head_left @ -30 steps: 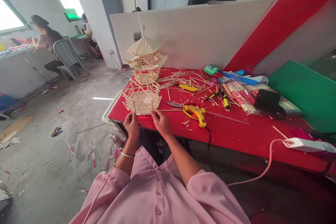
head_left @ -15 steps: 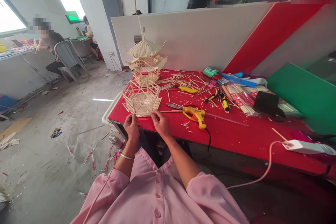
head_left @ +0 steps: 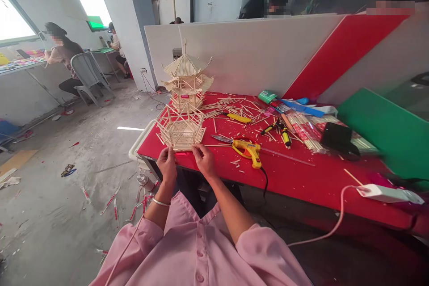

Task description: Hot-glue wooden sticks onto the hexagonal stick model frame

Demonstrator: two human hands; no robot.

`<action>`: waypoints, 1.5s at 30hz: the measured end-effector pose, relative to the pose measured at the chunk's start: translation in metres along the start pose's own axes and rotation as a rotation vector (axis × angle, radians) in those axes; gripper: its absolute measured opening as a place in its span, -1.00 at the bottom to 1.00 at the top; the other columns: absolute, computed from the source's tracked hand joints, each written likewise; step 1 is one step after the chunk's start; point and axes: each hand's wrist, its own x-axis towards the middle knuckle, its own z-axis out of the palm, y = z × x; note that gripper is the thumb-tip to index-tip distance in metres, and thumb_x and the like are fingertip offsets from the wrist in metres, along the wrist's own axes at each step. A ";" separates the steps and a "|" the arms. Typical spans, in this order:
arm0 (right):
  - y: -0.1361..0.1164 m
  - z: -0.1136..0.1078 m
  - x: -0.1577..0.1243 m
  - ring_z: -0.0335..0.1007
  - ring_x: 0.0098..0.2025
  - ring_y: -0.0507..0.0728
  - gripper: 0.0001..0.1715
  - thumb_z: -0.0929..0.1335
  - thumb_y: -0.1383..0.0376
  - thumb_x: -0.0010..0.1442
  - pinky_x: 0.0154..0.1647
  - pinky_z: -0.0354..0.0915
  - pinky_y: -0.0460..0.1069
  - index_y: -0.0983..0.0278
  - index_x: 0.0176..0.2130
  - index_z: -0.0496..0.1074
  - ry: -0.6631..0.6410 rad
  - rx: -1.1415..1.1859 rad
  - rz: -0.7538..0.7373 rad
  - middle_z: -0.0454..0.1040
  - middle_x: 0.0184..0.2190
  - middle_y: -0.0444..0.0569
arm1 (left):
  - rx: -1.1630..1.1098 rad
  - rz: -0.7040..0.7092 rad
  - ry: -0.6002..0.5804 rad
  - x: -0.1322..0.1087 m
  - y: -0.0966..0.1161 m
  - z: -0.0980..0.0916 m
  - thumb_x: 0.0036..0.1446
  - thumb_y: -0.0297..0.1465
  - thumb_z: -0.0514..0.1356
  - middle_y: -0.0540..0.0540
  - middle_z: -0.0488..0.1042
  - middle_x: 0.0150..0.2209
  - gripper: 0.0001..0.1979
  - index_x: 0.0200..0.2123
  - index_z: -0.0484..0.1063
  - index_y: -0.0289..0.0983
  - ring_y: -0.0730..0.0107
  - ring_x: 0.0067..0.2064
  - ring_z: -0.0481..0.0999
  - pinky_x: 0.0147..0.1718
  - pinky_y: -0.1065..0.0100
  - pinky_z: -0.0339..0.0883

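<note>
A hexagonal frame of thin wooden sticks (head_left: 181,128) lies on the red table (head_left: 301,178) near its left front corner. My left hand (head_left: 167,164) and my right hand (head_left: 203,158) sit at the frame's near edge, fingers pinched together at its base. What they pinch is too small to make out. Behind the frame stands a finished stick pagoda (head_left: 186,79).
A yellow glue gun (head_left: 247,148) with a black cord lies right of my hands, scissors (head_left: 221,139) beside it. Loose sticks, pliers (head_left: 279,128), packets and a white power strip (head_left: 385,193) cover the table. People sit at benches far left and behind the partition.
My hands stay pinched at the frame's near edge. The view has shifted slightly; nothing on the table has moved.
</note>
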 end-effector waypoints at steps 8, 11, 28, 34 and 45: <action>0.004 0.001 -0.001 0.52 -0.31 0.13 -0.64 0.30 0.01 0.32 -0.24 0.39 -0.03 0.17 -0.19 0.55 0.006 -0.011 -0.004 0.61 -0.32 -0.03 | -0.026 -0.012 0.022 0.000 0.002 0.002 -0.03 -0.05 0.37 0.09 0.37 -0.57 -0.58 -0.40 0.47 -0.32 0.61 -0.63 0.20 -0.65 0.50 0.08; 0.007 0.003 -0.001 0.53 -0.31 0.13 -0.63 0.29 0.00 0.32 -0.25 0.39 -0.03 0.18 -0.20 0.55 0.010 -0.015 -0.006 0.61 -0.34 -0.03 | -0.029 -0.016 0.029 0.001 0.001 0.003 -0.06 -0.03 0.37 0.08 0.39 -0.56 -0.55 -0.38 0.49 -0.32 0.61 -0.63 0.21 -0.65 0.49 0.10; 0.000 -0.003 0.000 0.50 -0.37 0.13 -0.61 0.29 -0.02 0.31 -0.32 0.39 -0.03 0.19 -0.23 0.53 -0.003 -0.026 -0.005 0.59 -0.39 -0.03 | -0.101 -0.025 0.028 -0.001 0.000 0.004 -0.09 -0.03 0.40 0.08 0.38 -0.58 -0.56 -0.43 0.50 -0.32 0.63 -0.64 0.19 -0.66 0.51 0.10; 0.000 -0.004 0.000 0.50 -0.38 0.13 -0.59 0.29 -0.03 0.30 -0.30 0.40 -0.02 0.21 -0.21 0.53 -0.009 -0.022 0.001 0.59 -0.40 -0.03 | -0.117 -0.036 0.045 -0.001 -0.001 0.005 -0.13 -0.03 0.42 0.08 0.36 -0.61 -0.54 -0.42 0.51 -0.33 0.62 -0.65 0.18 -0.68 0.50 0.07; 0.004 -0.003 -0.001 0.49 -0.38 0.13 -0.59 0.29 -0.04 0.29 -0.28 0.41 -0.01 0.18 -0.22 0.53 0.007 -0.025 0.007 0.60 -0.37 -0.02 | -0.131 -0.048 0.076 -0.002 0.000 0.006 -0.14 -0.08 0.42 0.10 0.35 -0.64 -0.59 -0.43 0.52 -0.32 0.62 -0.67 0.19 -0.69 0.50 0.07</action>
